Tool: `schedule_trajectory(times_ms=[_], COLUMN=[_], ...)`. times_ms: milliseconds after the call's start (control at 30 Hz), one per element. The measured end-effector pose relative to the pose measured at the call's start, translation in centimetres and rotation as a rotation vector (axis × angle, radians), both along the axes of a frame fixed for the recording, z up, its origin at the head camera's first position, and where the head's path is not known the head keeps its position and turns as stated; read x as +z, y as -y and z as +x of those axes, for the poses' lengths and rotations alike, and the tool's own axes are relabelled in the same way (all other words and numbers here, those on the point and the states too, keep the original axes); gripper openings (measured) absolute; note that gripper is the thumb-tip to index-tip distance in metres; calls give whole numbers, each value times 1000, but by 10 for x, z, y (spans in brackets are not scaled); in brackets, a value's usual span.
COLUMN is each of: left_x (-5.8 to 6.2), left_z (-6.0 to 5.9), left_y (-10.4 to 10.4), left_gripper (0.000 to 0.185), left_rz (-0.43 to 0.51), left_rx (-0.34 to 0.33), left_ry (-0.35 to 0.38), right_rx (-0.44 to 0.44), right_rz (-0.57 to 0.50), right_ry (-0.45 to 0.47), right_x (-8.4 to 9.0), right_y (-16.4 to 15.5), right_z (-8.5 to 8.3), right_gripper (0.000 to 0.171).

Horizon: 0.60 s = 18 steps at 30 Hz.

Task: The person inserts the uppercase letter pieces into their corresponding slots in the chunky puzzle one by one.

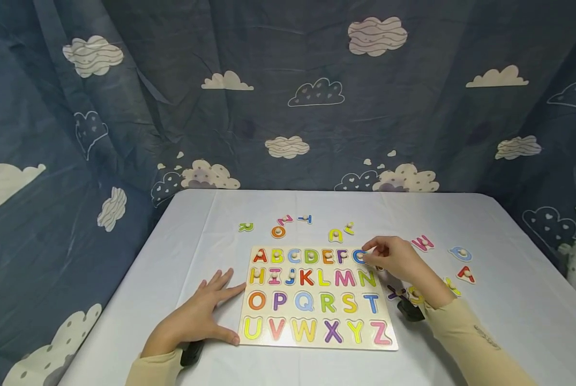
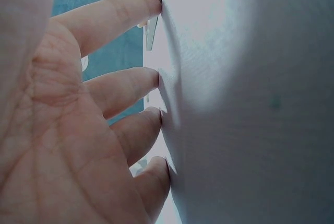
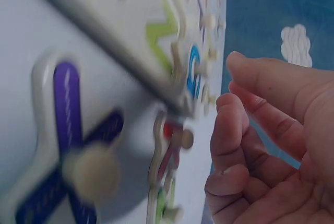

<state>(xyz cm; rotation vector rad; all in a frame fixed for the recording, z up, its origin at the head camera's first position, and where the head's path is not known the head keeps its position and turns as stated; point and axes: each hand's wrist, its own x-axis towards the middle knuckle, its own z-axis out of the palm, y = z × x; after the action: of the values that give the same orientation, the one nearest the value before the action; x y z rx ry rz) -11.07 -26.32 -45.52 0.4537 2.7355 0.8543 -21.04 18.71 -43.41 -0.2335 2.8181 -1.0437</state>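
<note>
Curling right-hand fingers (image 3: 229, 125) loosely, with thumb and index parted by a small gap; gripping nothing as far as the right wrist view shows. Bringing right hand (image 1: 396, 257) in from the right, with fingertips right at the right edge of the blue G (image 1: 358, 256). Seeing its knob (image 3: 202, 69) just past the fingertips in the right wrist view, slightly apart. Finding G at the right end of the letter board's (image 1: 289, 312) top row, next to F (image 1: 342, 257). Can't tell if fully seated.

Reading upright from the person's side: top toward far table edge, mouth toward the right fingers. Running upright axis near-to-far, parallel to neighbouring letters.

Spreading left hand (image 1: 198, 313) wide along board's left side: touching edge with index and thumb, resting other fingertips on the white cloth (image 1: 210, 236), pinching nothing.

Seeing knobs on A through J. Spotting loose purple X (image 1: 396, 292) and yellow S (image 1: 415, 295) near right forearm, light-blue Q (image 1: 460, 253) farther right, orange O (image 1: 278, 232) and blue T (image 1: 305, 219) beyond the board. Backed by dark-blue cloud-print drape (image 1: 263, 48).
</note>
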Motion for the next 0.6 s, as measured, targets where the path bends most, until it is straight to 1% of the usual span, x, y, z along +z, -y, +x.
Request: schedule_trajectory(times_ms=[167, 333, 600], left_x=[0, -1, -1], left_z=[-1, -2, 0], left_y=[0, 0, 2], left_gripper=[115, 116, 116], left_rz=[0, -4, -2], left_rx=[-9, -24, -27], left_ry=[-2, -14, -30], right_rx=[-21, -21, -17], right_rz=[12, 27, 39], right_ry=[23, 24, 23], right_x=[0, -4, -10], right_y=[-19, -35, -40], right_z=[-1, -1, 0], right_gripper=[29, 28, 21])
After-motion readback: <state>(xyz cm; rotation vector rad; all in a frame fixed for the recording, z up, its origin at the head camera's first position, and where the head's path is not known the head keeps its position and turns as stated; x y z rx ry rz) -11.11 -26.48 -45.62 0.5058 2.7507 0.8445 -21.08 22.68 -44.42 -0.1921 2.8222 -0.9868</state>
